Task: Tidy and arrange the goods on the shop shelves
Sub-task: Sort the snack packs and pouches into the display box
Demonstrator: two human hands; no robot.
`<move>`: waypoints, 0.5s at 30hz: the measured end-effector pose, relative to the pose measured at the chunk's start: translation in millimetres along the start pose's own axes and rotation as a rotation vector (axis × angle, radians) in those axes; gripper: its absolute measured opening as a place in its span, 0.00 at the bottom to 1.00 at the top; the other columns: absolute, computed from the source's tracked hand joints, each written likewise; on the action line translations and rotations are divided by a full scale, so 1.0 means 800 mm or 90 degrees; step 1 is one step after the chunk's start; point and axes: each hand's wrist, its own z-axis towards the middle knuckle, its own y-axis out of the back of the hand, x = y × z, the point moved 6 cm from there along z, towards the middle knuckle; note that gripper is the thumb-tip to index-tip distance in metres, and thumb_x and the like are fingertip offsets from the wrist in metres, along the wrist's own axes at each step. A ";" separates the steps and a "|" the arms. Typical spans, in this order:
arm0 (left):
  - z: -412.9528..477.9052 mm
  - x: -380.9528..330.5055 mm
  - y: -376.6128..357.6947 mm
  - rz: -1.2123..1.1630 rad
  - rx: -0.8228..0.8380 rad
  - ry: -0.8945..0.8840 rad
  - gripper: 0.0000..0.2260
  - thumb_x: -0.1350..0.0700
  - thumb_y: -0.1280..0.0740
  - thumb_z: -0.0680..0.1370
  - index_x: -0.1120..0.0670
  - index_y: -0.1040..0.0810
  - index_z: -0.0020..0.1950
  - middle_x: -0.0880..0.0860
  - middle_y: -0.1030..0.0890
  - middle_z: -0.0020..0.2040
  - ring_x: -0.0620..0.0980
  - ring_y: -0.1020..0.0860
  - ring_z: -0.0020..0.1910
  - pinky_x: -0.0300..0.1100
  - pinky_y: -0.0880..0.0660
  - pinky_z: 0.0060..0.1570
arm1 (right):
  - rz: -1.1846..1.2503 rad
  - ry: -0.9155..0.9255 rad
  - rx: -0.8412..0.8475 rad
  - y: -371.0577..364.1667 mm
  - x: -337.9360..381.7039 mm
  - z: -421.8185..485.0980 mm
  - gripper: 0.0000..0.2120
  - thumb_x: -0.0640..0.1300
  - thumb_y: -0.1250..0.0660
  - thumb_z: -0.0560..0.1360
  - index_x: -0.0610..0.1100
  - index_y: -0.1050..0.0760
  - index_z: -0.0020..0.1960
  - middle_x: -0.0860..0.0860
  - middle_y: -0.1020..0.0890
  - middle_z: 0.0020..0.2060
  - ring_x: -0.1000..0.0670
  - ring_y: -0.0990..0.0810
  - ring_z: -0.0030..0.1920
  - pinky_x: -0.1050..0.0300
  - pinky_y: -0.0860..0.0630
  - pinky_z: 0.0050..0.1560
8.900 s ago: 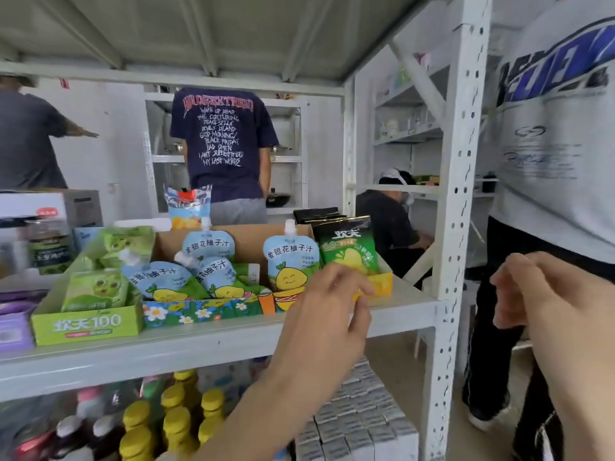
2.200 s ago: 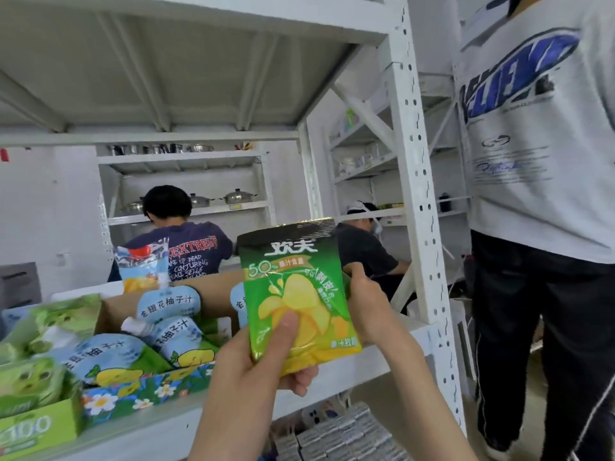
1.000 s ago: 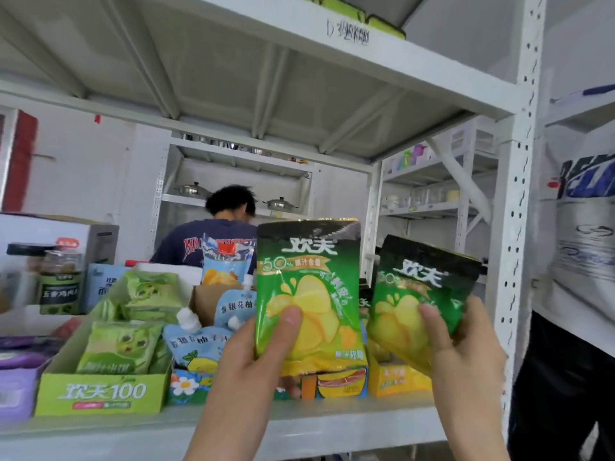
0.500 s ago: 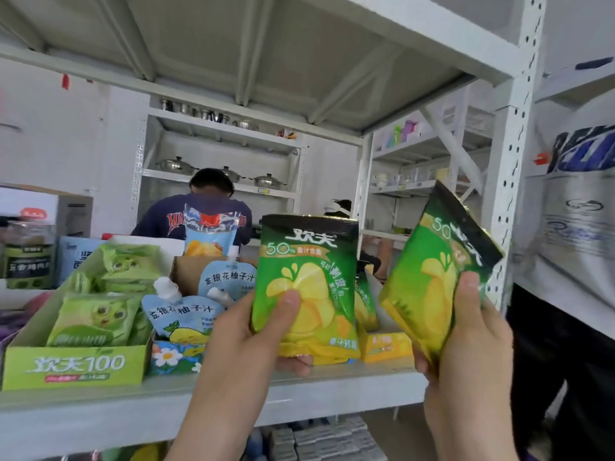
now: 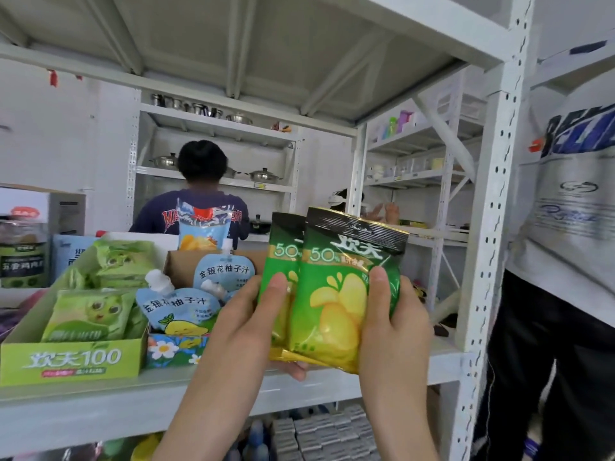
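Head camera: the left hand (image 5: 243, 324) pinches the rear green pouch (image 5: 281, 254). The right hand (image 5: 396, 331) pinches the front green pouch (image 5: 336, 294) overlapping it, both just above the shelf (image 5: 100, 404) edge beyond the knuckles. Best to square their edges first, then stand them upright.

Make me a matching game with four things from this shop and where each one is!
Things:
1. green pouches
2. light green box
3. steel pots
4. grey packs

Places:
A. low down, under the near shelf
B. gripped by the left hand and the right hand
C. on the far shelves, beyond the person in the dark shirt
D. on the near shelf, at the left

Pairs: 1-B, 2-D, 3-C, 4-A
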 end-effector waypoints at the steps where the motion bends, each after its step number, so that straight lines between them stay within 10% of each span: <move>1: -0.001 -0.001 -0.001 0.009 0.009 -0.002 0.13 0.50 0.34 0.79 0.42 0.15 0.37 0.42 0.17 0.31 0.54 0.19 0.25 0.49 0.19 0.26 | -0.013 0.006 0.001 0.000 0.000 -0.001 0.16 0.58 0.44 0.83 0.50 0.28 0.43 0.58 0.21 0.38 0.57 0.25 0.33 0.60 0.31 0.33; 9: -0.002 0.005 -0.001 0.057 0.034 -0.058 0.09 0.54 0.39 0.84 0.53 0.19 0.56 0.60 0.16 0.41 0.57 0.21 0.27 0.47 0.20 0.27 | 0.064 -0.065 0.012 -0.004 -0.022 0.008 0.20 0.53 0.42 0.86 0.42 0.28 0.41 0.55 0.25 0.30 0.57 0.30 0.31 0.58 0.32 0.36; 15: 0.000 0.002 0.011 0.042 -0.032 -0.067 0.10 0.53 0.37 0.84 0.50 0.16 0.49 0.56 0.15 0.40 0.57 0.19 0.32 0.54 0.18 0.35 | 0.774 -0.530 0.323 -0.033 -0.047 -0.012 0.12 0.43 0.49 0.86 0.43 0.31 0.48 0.52 0.36 0.26 0.55 0.39 0.21 0.64 0.41 0.21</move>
